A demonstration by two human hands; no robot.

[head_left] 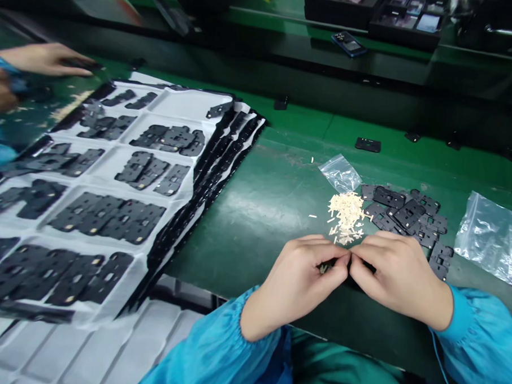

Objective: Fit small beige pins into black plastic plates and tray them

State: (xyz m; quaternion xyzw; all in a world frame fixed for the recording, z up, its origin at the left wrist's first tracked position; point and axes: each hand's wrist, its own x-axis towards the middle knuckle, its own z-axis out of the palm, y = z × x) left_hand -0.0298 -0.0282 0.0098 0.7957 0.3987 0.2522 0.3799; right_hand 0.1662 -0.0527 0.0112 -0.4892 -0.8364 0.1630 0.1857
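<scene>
My left hand (301, 276) and my right hand (394, 271) meet fingertip to fingertip above the front of the green table. Both are closed in a pinch. Something dark shows in the gap of the left fingers, but the hands hide most of it and I cannot make out its kind. Just beyond the fingers lies a pile of small cream strips (346, 216). Right behind my right hand is a heap of flat black plastic plates (410, 213) with cut-outs, overlapping one another.
Stacked compartment trays (185, 107), lined white and holding black plates, stand at left. Small (340, 172) and large clear bags (489, 242) lie on the green table (246, 214). A single black plate (367, 144) lies farther back. A co-worker's hand (45, 58) is at far left.
</scene>
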